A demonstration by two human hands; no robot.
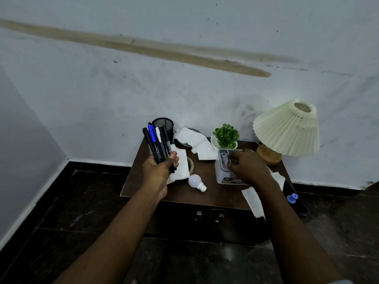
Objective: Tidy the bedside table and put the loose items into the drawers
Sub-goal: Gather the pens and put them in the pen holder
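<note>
The person stands over the dark wooden bench [215, 194], arms reaching down to it. The left hand [159, 168] is wrapped tight round a bundle of pens [158, 143], black ones and a blue one, held upright just in front of the black mesh cup [164, 124] at the back left corner. The right hand [249, 168] is down over the grey organiser [222, 171] near the middle of the bench, its fingers bent into the tray, and I cannot tell whether they hold anything. A white light bulb [195, 182] lies on its side between the two hands. Crumpled tissue [193, 140] trails beside a small potted plant [226, 136], and a pleated lamp [287, 129] leans at the right. The drawers [207, 223] below are closed.
</note>
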